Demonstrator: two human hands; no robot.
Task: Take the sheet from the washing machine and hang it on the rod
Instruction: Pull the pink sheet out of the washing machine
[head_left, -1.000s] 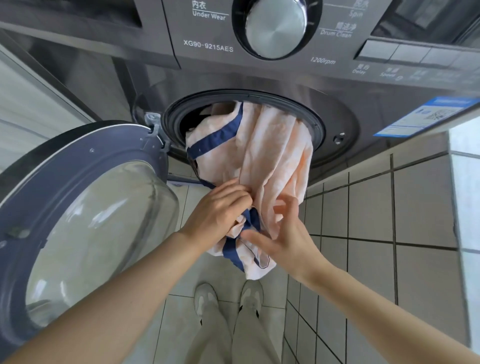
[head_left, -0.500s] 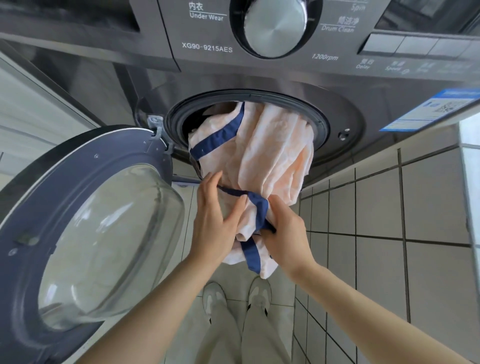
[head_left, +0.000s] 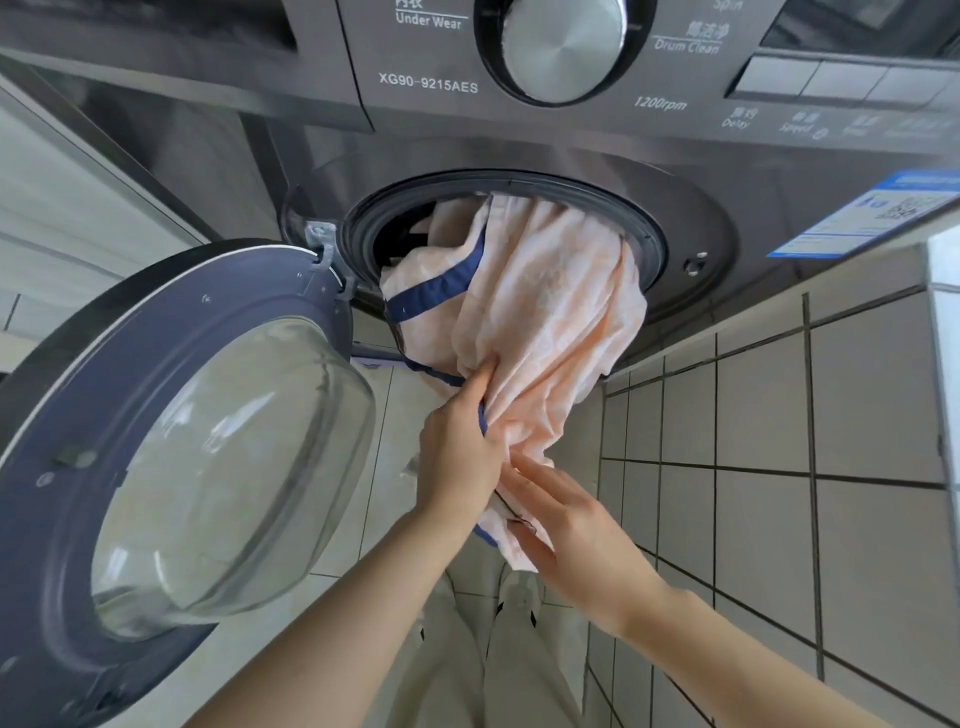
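Observation:
A peach sheet (head_left: 550, 312) with dark blue trim hangs out of the round drum opening (head_left: 644, 228) of a grey front-loading washing machine (head_left: 727, 171). Part of it stays inside the drum. My left hand (head_left: 460, 447) grips a bunched fold of the sheet below the opening, thumb pointing up along the fabric. My right hand (head_left: 566, 525) holds the lowest hanging end of the sheet, fingers spread around it. No rod is in view.
The machine's door (head_left: 171, 452) stands swung open on the left, its glass bowl facing me. A tiled wall (head_left: 779, 467) runs along the right. My legs and shoes (head_left: 498, 649) stand on the tiled floor right under the sheet.
More sheet has come out of the drum and hangs lower. My left hand has closed on the fabric. My right hand dropped to the bottom end.

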